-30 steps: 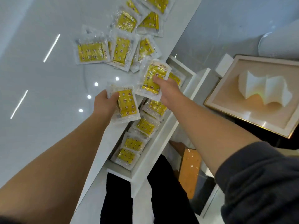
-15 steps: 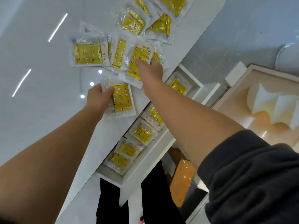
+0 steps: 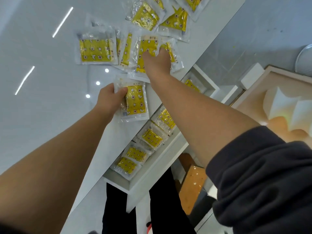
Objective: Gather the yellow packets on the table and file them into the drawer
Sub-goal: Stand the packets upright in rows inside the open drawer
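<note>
Several yellow packets in clear wrap lie scattered on the glossy white table point(image 3: 42, 105), toward its far right edge. My left hand point(image 3: 110, 97) grips one yellow packet point(image 3: 135, 103) near the table edge, thumb on top. My right hand point(image 3: 156, 63) reaches further over the table and holds another yellow packet point(image 3: 146, 49) above a loose pile of packets point(image 3: 125, 51). Below the table edge the white drawer point(image 3: 157, 168) stands pulled out, with several packets filed point(image 3: 152, 136) in a row inside it.
More packets point(image 3: 146, 16) lie at the far end of the table. My legs in dark trousers point(image 3: 162, 203) stand in front of the drawer. A brown stool point(image 3: 192, 181) sits on the floor to the right, and a framed white relief point(image 3: 287, 105) lies beyond it.
My right hand has carried its packet from above the drawer back over the table to the pile. My left hand has kept hold of its packet and shifted slightly forward.
</note>
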Demonstrator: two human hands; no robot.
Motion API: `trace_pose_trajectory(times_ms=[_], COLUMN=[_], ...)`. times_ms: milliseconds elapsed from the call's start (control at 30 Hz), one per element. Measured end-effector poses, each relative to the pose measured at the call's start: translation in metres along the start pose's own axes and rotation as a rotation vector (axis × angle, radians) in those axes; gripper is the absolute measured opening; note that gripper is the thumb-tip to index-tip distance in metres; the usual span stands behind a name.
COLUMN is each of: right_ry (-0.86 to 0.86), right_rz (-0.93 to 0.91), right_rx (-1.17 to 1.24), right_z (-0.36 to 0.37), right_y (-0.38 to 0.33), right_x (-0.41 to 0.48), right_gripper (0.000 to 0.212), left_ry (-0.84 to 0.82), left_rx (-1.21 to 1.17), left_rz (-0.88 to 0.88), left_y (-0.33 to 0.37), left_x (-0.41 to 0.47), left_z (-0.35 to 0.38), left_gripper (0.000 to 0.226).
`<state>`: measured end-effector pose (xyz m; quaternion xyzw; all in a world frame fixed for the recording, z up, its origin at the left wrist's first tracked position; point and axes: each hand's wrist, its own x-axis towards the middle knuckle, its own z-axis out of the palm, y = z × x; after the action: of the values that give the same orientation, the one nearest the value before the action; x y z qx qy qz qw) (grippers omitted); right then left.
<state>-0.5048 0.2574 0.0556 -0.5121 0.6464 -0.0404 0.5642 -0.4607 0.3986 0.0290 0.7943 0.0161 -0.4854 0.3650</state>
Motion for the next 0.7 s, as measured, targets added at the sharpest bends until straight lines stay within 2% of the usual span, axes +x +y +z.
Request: trace_pose_trajectory(times_ms=[100, 200, 300, 400, 533, 633, 700], right_ry=[-0.059, -0.071, -0.071, -0.094, -0.099, -0.164, -0.231], right_rz=[0.021, 0.048, 0.06, 0.09, 0.155, 0.175, 0.188], right_rx=[0.034, 0.063, 0.086, 0.107, 0.146, 0.148, 0.146], right_z=[-0.013, -0.027, -0.042, -0.052, -0.069, -0.089, -0.095], right_y=[0.007, 0.021, 0.034, 0.047, 0.061, 0.076, 0.085], right_x=[-0.002, -0.002, -0.004, -0.004, -0.004, -0.003, -0.005], right_gripper=[0.055, 0.055, 0.045, 0.045, 0.033, 0.021, 0.015], left_ry=[0.006, 0.024, 0.031, 0.041, 0.129, 0.192, 0.164], left_rx=[-0.004, -0.005, -0.006, -0.026, -0.142, -0.282, -0.297], left_rz=[-0.016, -0.029, -0.044, -0.042, -0.049, -0.079, -0.075], left_y=[-0.007, -0.015, -0.02, -0.024, -0.024, -0.021, -0.018], left_x=[-0.004, -0.008, -0.012, -0.016, -0.018, -0.019, -0.02], left_z=[-0.005, -0.009, -0.012, -0.01, -0.009, -0.008, -0.002], left_gripper=[0.01, 0.012, 0.015, 0.018, 0.014, 0.011, 0.012])
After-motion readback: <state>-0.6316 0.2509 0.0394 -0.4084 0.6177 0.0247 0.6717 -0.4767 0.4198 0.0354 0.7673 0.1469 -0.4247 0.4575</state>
